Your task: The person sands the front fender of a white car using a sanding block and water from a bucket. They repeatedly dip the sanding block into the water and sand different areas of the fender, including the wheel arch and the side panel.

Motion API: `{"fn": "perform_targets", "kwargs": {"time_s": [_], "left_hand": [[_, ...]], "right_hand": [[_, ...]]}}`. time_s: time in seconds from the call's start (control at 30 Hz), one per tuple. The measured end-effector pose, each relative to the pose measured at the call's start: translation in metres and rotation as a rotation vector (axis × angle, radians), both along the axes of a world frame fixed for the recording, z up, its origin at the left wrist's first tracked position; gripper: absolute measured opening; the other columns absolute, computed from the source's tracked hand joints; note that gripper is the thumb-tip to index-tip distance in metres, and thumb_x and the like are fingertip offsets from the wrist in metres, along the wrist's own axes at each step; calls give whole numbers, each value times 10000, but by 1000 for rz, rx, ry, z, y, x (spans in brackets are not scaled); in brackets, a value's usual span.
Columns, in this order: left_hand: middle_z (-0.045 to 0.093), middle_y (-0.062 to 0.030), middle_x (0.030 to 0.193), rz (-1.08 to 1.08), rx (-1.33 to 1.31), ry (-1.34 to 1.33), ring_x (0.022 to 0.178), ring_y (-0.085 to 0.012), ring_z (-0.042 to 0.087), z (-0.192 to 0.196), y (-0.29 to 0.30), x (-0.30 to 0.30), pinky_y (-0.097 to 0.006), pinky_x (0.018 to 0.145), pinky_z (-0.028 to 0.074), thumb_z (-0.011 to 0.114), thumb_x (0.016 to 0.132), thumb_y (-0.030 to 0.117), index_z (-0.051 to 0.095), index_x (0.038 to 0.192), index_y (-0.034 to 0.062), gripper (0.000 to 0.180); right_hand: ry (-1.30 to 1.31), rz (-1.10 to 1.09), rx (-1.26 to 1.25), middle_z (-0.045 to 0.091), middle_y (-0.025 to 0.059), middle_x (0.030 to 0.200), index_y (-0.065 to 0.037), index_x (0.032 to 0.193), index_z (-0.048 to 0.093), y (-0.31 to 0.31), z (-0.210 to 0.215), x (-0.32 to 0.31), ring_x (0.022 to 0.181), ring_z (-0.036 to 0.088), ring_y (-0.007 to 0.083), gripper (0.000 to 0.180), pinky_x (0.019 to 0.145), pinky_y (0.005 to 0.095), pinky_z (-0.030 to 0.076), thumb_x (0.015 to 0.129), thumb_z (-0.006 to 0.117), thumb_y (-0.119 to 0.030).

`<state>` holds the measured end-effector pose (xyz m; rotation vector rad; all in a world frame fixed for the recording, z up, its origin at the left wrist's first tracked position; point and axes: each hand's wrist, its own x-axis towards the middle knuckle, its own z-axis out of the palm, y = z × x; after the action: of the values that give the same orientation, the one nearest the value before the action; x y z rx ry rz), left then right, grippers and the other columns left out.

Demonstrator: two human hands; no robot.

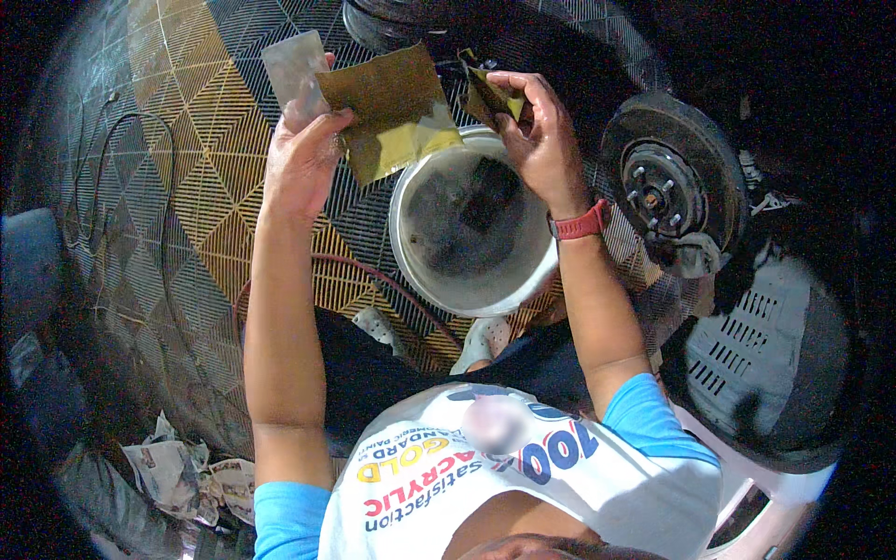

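Observation:
My left hand (305, 154) is closed on a flat, translucent grey pad (293, 67), its fingers behind it. Between the same thumb and fingers I pinch a sheet of sandpaper (387, 93), brown with a yellowish, wet-looking lower part. To the right, my right hand (544, 131) grips a smaller, folded piece of sandpaper (483, 101), dark outside with yellow showing inside. Below and between both hands stands a round white bucket (399, 224), with dark, murky contents inside. The sandpaper sheet's lower corner hangs over the bucket's far left rim in this view.
A brake disc with a studded hub (653, 191) stands to the right. Beyond the bucket is a black tyre (378, 28). A dark red hose (373, 269) crosses the tiled floor (201, 140). Crumpled newspaper (173, 471) lies lower left; white plastic (793, 495) is lower right.

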<state>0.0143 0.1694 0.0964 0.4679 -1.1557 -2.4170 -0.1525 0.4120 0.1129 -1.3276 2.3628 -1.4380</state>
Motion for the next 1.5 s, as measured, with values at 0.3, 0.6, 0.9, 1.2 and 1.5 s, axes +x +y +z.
{"fn": "perform_targets", "kwargs": {"time_s": [0.3,0.6,0.9,1.2,1.5], "left_hand": [[589,-123,1484,-163,143,106,1384,-256,562,-21,11,-21,-416,1191,429,675,899,-47,440,1618,37,761],[649,-111,1412,-295,181,87,1282,-246,641,-27,17,-36,-395,1105,520,705,895,7,465,1612,55,757],[683,-87,1362,-290,236,131,1220,-208,680,-31,11,-37,-346,975,596,710,896,5,504,1589,88,728],[681,-94,1370,-281,246,147,1239,-205,670,-31,15,-41,-353,1003,584,705,899,-12,524,1566,87,698],[676,-106,1388,-357,222,124,1285,-242,659,-27,23,-41,-391,1088,551,700,880,-38,509,1577,69,730]], "right_hand": [[-176,-135,-73,670,134,1297,-90,1504,488,-1,10,7,1224,680,275,790,1017,354,539,774,534,207],[103,-397,-147,624,129,1077,-101,1400,312,16,1,-3,949,672,288,684,958,372,539,901,716,136],[307,-337,249,719,140,1052,-38,1137,647,26,31,12,1013,711,331,176,907,414,554,971,672,18],[54,-246,235,674,162,1416,-84,1471,601,11,49,24,1296,657,312,640,1100,402,515,876,550,146],[-513,-121,11,723,89,1319,39,1361,670,-1,54,27,1219,640,163,425,1119,314,448,975,495,11]]}}
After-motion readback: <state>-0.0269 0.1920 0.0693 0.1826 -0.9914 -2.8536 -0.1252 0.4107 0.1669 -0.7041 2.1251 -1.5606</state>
